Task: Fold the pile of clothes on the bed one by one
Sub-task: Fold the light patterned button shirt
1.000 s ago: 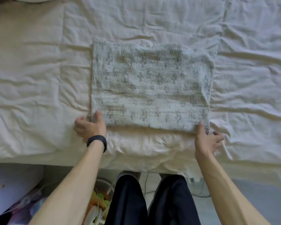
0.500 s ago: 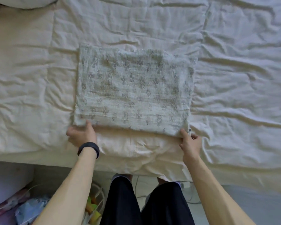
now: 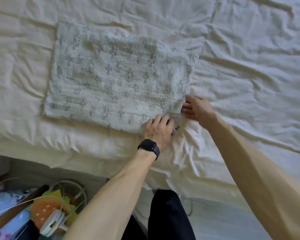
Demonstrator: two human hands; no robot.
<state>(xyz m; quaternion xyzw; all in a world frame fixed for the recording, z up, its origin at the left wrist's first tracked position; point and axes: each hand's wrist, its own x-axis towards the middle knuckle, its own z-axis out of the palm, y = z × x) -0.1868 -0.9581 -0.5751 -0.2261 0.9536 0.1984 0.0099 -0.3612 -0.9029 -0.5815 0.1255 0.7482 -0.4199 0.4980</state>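
A pale grey cloth with a small dark print (image 3: pixel 118 78) lies folded into a rectangle on the cream bed sheet (image 3: pixel 249 75). My left hand (image 3: pixel 158 129), with a black watch on its wrist, rests on the cloth's near right corner, fingers curled at the edge. My right hand (image 3: pixel 196 108) touches the cloth's right edge just beyond that corner, its fingertips at or under the fabric. Whether either hand pinches the cloth is hidden by the fingers.
The bed's near edge (image 3: pixel 93 158) runs across the lower middle. On the floor at the lower left lie a white wire basket (image 3: pixel 71 189), colourful toys (image 3: pixel 47 208) and cables. My dark trouser legs (image 3: pixel 168 217) stand against the bed.
My left hand left the cloth's near left corner and crossed to the near right corner, next to my right hand. The view shifted, so the cloth now sits further left.
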